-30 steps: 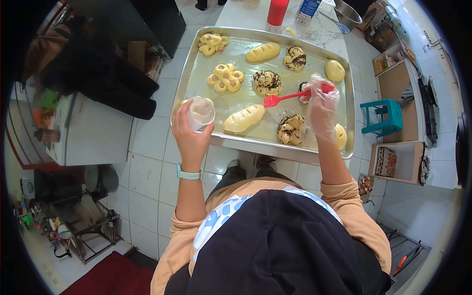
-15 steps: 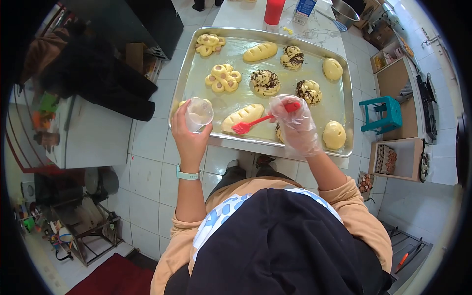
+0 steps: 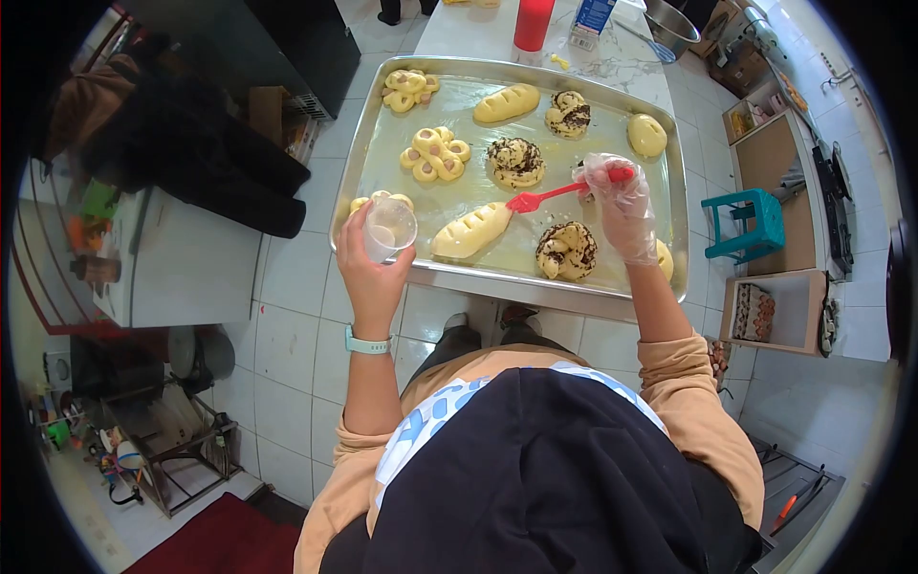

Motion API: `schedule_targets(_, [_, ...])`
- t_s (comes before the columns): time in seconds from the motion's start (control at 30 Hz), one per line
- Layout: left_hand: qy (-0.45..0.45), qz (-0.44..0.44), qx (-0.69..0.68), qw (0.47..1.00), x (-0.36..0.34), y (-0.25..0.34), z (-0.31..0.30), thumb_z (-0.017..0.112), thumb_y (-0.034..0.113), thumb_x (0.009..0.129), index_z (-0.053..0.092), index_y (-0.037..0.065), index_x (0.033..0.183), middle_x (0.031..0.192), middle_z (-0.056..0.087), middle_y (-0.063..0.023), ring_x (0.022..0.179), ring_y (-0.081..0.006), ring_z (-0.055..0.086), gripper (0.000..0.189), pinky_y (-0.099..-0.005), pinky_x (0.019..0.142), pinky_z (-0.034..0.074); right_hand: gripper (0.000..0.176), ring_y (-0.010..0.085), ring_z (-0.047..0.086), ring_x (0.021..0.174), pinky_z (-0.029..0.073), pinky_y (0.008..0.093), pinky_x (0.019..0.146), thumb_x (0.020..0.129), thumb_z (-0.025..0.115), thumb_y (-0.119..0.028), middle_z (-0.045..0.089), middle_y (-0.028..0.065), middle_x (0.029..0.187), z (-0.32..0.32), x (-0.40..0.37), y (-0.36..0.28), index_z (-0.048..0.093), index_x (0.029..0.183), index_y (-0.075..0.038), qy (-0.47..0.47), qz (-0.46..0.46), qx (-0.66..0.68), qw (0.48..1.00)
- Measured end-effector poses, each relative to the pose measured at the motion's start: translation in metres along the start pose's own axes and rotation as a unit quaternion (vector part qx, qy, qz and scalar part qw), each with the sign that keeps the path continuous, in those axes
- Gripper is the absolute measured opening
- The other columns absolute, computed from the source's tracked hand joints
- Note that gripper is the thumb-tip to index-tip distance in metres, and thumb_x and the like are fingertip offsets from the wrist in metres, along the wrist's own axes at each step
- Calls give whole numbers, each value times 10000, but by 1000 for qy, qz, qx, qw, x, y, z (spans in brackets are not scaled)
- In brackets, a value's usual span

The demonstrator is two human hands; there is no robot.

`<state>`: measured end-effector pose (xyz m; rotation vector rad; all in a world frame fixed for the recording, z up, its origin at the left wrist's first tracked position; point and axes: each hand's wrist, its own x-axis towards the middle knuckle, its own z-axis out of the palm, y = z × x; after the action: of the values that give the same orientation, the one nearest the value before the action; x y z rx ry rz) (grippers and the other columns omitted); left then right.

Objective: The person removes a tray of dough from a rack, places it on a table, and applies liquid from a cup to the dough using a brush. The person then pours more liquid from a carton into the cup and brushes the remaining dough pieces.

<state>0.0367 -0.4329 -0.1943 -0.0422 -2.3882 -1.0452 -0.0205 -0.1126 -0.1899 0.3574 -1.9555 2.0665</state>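
Note:
My right hand (image 3: 623,206), in a clear plastic glove, grips a red pastry brush (image 3: 559,192). Its bristles are at the upper right end of a slashed oval dough loaf (image 3: 469,231). My bare left hand (image 3: 373,263) is wrapped round a clear plastic cup (image 3: 390,227), tilted over the near left corner of the metal baking tray (image 3: 507,278). Behind the cup, a flower-shaped dough piece is partly covered. A dark-flecked dough twist (image 3: 566,251) lies right of the loaf. Further back are another flower-shaped piece (image 3: 435,154) and a flecked twist (image 3: 516,161).
The tray rests on a marble-patterned table (image 3: 478,33) with a red bottle (image 3: 533,24) and a blue-and-white carton (image 3: 592,21) behind it. A teal stool (image 3: 746,225) stands to the right. At the left, a person in dark clothes (image 3: 201,143) is beside a white counter.
My right hand has moved right and up, and the brush has slid from the loaf's lower right side to its upper right end. The near dark-flecked twist is now uncovered. My left hand barely moved.

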Motion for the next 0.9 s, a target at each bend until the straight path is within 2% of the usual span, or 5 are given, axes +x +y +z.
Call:
schedule_targets(0.2, [2, -6, -6, 1000, -3, 2, 1, 770, 41, 655, 526, 31, 1266, 1212, 573, -131, 1135, -300, 549, 658, -389, 985, 435, 90, 169, 645, 786, 519, 298, 703, 882, 645, -39, 672, 98, 914, 18, 0, -8, 582, 946, -44, -30, -110, -50, 992])
schedule_targets(0.37, [1, -23, -3, 1000, -4, 4, -1, 781, 50, 660, 528, 29, 1263, 1225, 571, -134, 1141, -297, 546, 654, -384, 988, 433, 135, 285, 666, 796, 540, 342, 722, 803, 673, -14, 689, 71, 851, 43, -11, -63, 630, 906, -90, -241, -277, -348, 862])
schedule_targets(0.57, [10, -33, -9, 999, -6, 5, -3, 789, 57, 665, 528, 20, 1258, 1226, 576, -139, 1136, -289, 555, 648, -375, 983, 438, 69, 222, 657, 707, 531, 324, 647, 882, 627, -25, 671, 112, 810, 37, -4, -68, 600, 944, -41, -144, -197, -111, 963])
schedule_targets(0.63, [6, -31, -32, 999, -6, 10, 0, 792, 58, 665, 527, 20, 1259, 1225, 578, -139, 1137, -289, 556, 651, -373, 983, 439, 148, 191, 645, 732, 539, 315, 625, 957, 551, -99, 655, 110, 793, 46, -2, -86, 597, 848, -10, 67, -92, 64, 991])
schedule_targets(0.9, [-50, 85, -81, 992, 12, 60, 23, 800, 65, 632, 522, 46, 1271, 1225, 576, -119, 1139, -285, 549, 697, -376, 987, 430, 100, 140, 601, 790, 516, 293, 707, 922, 634, -93, 621, 67, 843, 71, -15, -96, 563, 954, -31, -17, -41, 171, 984])
